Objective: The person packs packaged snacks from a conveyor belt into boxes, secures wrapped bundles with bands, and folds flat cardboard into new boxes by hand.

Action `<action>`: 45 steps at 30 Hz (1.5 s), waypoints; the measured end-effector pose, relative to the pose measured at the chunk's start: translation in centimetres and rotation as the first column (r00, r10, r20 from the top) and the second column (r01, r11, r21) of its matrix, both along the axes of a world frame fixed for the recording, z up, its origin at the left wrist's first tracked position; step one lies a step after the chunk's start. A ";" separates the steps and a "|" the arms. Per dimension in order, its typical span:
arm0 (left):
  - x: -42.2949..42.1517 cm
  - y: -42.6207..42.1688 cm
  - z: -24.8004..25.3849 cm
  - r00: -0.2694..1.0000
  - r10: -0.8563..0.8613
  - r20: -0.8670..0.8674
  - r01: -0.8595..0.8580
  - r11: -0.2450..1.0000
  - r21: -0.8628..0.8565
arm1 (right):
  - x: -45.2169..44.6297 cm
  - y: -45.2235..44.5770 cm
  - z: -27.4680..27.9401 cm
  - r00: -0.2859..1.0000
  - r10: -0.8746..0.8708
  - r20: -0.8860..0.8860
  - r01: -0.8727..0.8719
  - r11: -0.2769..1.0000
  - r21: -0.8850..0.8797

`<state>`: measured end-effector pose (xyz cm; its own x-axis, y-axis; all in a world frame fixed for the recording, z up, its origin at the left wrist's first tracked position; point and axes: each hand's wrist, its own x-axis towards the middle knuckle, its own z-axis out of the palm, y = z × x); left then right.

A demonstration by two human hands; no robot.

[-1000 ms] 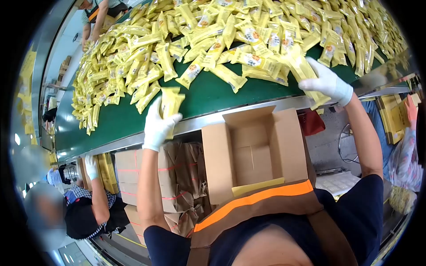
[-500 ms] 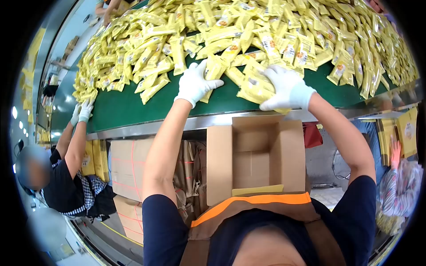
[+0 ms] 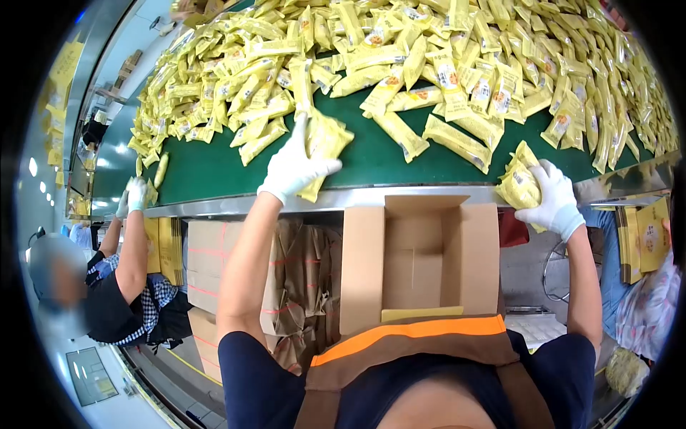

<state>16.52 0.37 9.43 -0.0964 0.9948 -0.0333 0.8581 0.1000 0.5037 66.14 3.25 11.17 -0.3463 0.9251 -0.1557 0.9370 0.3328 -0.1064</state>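
In white gloves, both my hands hold yellow snack packets at the near edge of a green conveyor belt point(image 3: 236, 175). My left hand point(image 3: 294, 166) is closed on a yellow packet point(image 3: 326, 143), thumb on its near side. To the right, my right hand point(image 3: 554, 194) grips a bunch of packets point(image 3: 519, 179) over the metal rim. Loose packets point(image 3: 457, 141) lie on the belt between my hands. Against the belt stands an open cardboard box point(image 3: 414, 268), its flaps spread, and no packets show inside it.
A large heap of yellow packets point(image 3: 400, 53) covers the far belt. Flat bundled cardboard point(image 3: 304, 279) stands left of the box. A co-worker point(image 3: 121, 279) works at the left with gloved hands on the belt. Yellow printed cartons point(image 3: 647, 236) are at the right.
My right hand has moved right and nearer to me with its packets, off the belt's middle. The left hand has come slightly left and nearer, bringing its packet along.
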 end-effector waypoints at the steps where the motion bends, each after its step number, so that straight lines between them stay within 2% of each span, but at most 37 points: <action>1: -0.3 1.9 0.3 0.984 0.022 0.179 -0.039 0.995 0.096 | 0.2 0.0 -0.3 1.000 -0.003 -0.018 0.004 1.000 0.008; 2: -0.6 3.7 0.7 0.935 0.026 0.354 -0.096 0.979 0.179 | 0.2 -0.1 -0.6 0.999 -0.004 -0.036 0.005 1.000 0.014; 3: -0.3 5.5 2.4 0.765 0.149 0.626 -0.199 0.980 0.009 | 0.0 -0.4 -0.5 0.999 -0.012 -0.040 0.013 1.000 0.023; 4: -1.0 7.8 2.0 0.687 0.120 0.717 -0.265 0.960 0.094 | 0.0 -0.5 -0.5 0.999 -0.004 -0.050 0.005 1.000 0.025; 5: -1.8 9.8 1.2 0.621 0.142 0.771 -0.284 0.957 0.052 | 0.1 -0.5 -0.5 0.998 0.001 -0.059 0.000 1.000 0.029; 6: -2.6 11.5 0.2 0.549 0.163 0.820 -0.294 0.956 0.007 | 0.2 -0.4 -0.5 0.998 0.003 -0.066 -0.001 0.999 0.033; 9: -2.3 14.3 -1.6 0.597 0.226 0.770 -0.353 0.935 -0.001 | 0.4 -0.1 -0.5 0.996 0.021 -0.083 -0.018 0.999 0.044; 12: -2.4 12.3 -0.7 0.655 0.214 0.724 -0.218 0.972 -0.090 | 0.5 0.0 -0.4 0.992 0.063 -0.105 -0.058 0.997 0.053; 13: -0.8 10.2 0.6 0.816 0.163 0.554 -0.206 0.979 0.014 | 0.5 0.1 -0.1 0.992 0.063 -0.106 -0.057 0.997 0.060; 14: -1.5 9.2 -1.1 0.939 0.023 0.344 -0.079 0.986 0.149 | 0.3 0.3 0.5 0.992 0.061 -0.108 -0.054 0.996 0.064; 15: 0.2 6.7 0.7 0.986 -0.036 -0.164 0.054 0.993 0.105 | -0.2 0.3 1.2 0.991 0.075 -0.112 -0.054 0.983 0.177; 16: 2.0 4.2 2.5 0.774 -0.128 -0.620 0.164 0.986 0.001 | -0.8 0.4 1.9 0.990 0.085 -0.109 -0.051 0.957 0.284; 18: 2.7 1.3 1.5 0.801 -0.213 -0.559 0.171 0.977 -0.128 | -1.2 1.8 1.8 0.985 0.043 -0.168 0.017 0.939 0.342; 19: 1.8 0.6 -0.9 0.850 -0.187 -0.493 0.214 0.977 -0.001 | -1.6 2.6 1.6 0.992 -0.038 -0.122 0.065 0.972 0.226; 20: 1.9 0.2 -1.1 0.867 -0.173 -0.468 0.211 0.977 0.030 | -1.3 3.4 -0.4 0.999 -0.036 -0.040 0.043 0.982 0.183; 22: 2.0 -0.1 -1.2 0.918 -0.126 -0.376 0.194 0.970 0.150 | -1.2 4.0 -2.5 0.997 -0.037 -0.071 0.046 0.989 0.137; 23: 2.1 0.0 -1.1 0.920 -0.083 -0.382 0.148 0.979 0.143 | -1.1 3.8 -2.9 0.999 -0.027 -0.036 0.033 0.984 0.173; 24: 2.2 0.3 -1.1 0.923 -0.045 -0.383 0.101 0.987 0.128 | -1.3 3.7 -2.2 0.998 -0.052 -0.025 0.054 0.994 0.099; 26: 2.3 1.8 0.0 0.909 -0.068 -0.412 -0.002 0.986 -0.168 | -2.3 3.9 -0.4 0.995 -0.099 0.011 0.099 0.994 -0.051; 27: 2.3 2.5 0.6 0.935 -0.063 -0.348 -0.023 0.971 -0.239 | -2.7 3.7 0.6 0.995 -0.096 -0.034 0.092 0.991 -0.099; 28: 1.9 2.9 1.0 0.956 -0.050 -0.289 -0.042 0.952 -0.302 | -2.7 3.2 1.5 0.985 -0.047 -0.165 0.043 0.999 -0.029; 29: 1.1 2.7 0.4 0.979 0.009 -0.203 -0.055 0.974 -0.219 | -2.6 2.7 2.5 0.955 0.015 -0.295 0.001 0.999 0.054; 30: -0.4 2.4 -0.4 0.999 0.032 -0.017 -0.034 0.993 -0.111 | -2.7 1.8 3.6 0.905 0.086 -0.417 -0.032 0.990 0.135; 31: -0.5 1.3 0.2 0.898 0.117 0.425 -0.090 0.992 -0.082 | -4.0 -0.4 6.4 0.829 0.140 -0.542 -0.098 0.990 0.105; 32: -0.3 0.0 1.4 0.611 0.160 0.776 -0.148 0.985 -0.087 | -6.3 -2.7 9.3 0.732 0.168 -0.661 -0.158 0.985 0.076; 33: -0.6 -1.0 2.8 0.383 0.105 0.918 -0.119 0.991 -0.064 | -8.1 -4.0 10.6 0.768 0.430 -0.474 -0.375 0.903 0.212; 34: 0.6 -2.1 4.3 0.249 0.064 0.966 -0.202 0.979 -0.013 | -9.9 -5.2 11.2 0.723 0.647 -0.242 -0.581 0.759 0.292; 36: 0.8 -3.2 4.0 -0.223 -0.020 0.975 -0.109 0.994 -0.004 | -13.3 -8.1 8.4 0.625 0.781 -0.007 -0.746 0.600 0.288; 37: 2.2 -3.9 4.6 -0.303 -0.049 0.952 -0.043 0.998 0.038 | -14.7 -9.1 5.9 0.578 0.815 -0.030 -0.787 0.567 0.242; 38: 3.5 -4.5 4.9 -0.304 -0.095 0.948 -0.047 0.995 0.084 | -16.1 -9.8 4.7 0.551 0.835 -0.009 -0.833 0.550 0.056; 40: 6.5 -6.0 5.8 -0.353 -0.098 0.930 -0.053 0.995 0.084 | -18.4 -10.9 2.2 0.551 0.834 -0.021 -0.810 0.528 -0.256; 42: 8.0 -7.2 5.3 -0.502 -0.013 0.865 0.177 0.977 0.118 | -18.7 -13.4 -3.2 0.589 0.799 -0.121 -0.764 0.501 -0.407; 43: 9.4 -7.7 5.4 -0.465 0.038 0.885 0.166 0.985 0.045 | -19.0 -14.6 -5.1 0.596 0.795 -0.110 -0.759 0.514 -0.400; 44: 9.7 -8.0 5.0 -0.174 0.063 0.983 0.264 0.964 -0.015 | -19.1 -15.9 -5.9 0.601 0.793 -0.098 -0.755 0.524 -0.395; 45: 10.3 -8.4 5.1 0.125 0.038 0.991 0.363 0.928 -0.081 | -18.9 -16.8 -5.2 0.601 0.798 -0.043 -0.762 0.556 -0.332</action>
